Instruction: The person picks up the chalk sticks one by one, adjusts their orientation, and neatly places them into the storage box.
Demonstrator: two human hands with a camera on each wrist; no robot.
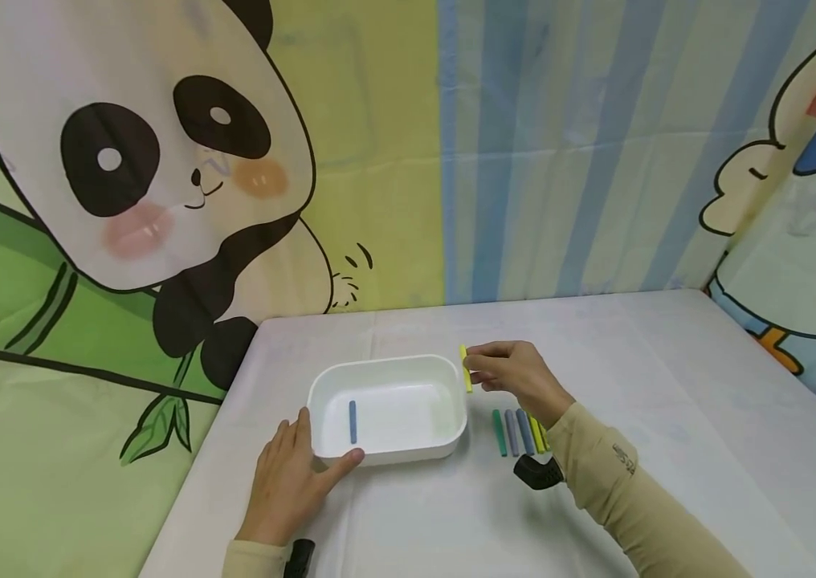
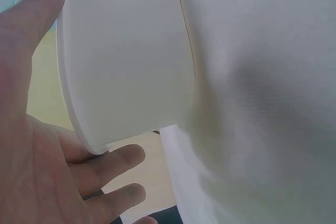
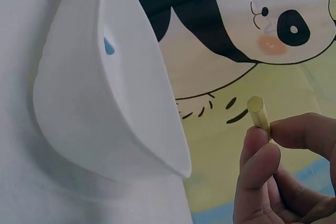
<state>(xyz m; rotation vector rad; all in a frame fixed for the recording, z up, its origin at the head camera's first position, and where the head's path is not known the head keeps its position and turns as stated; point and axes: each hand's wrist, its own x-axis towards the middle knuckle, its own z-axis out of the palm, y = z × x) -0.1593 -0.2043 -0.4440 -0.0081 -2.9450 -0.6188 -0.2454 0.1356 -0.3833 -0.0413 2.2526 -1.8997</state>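
In the head view, my right hand (image 1: 512,371) pinches a yellow chalk stick (image 1: 466,369) upright between thumb and fingertips, just off the right end of a white plastic tub (image 1: 408,457). The right wrist view shows the round end of that yellow chalk (image 3: 256,104) poking up above the fingers. A single blue chalk stick (image 1: 352,422) lies inside the tub toward its left. My left hand (image 1: 291,474) rests against the tub's near left corner, thumb and fingers spread. Up close in the left wrist view, the thumb touches the tub's rim (image 2: 62,66).
Right of the tub lies a row of chalk sticks: green (image 1: 499,433), purple (image 1: 512,432), blue (image 1: 525,432) and yellow (image 1: 536,433), partly behind my right sleeve (image 1: 603,461). A white cloth (image 1: 408,530) covers the table. Behind it hangs a printed panda curtain (image 1: 379,160).
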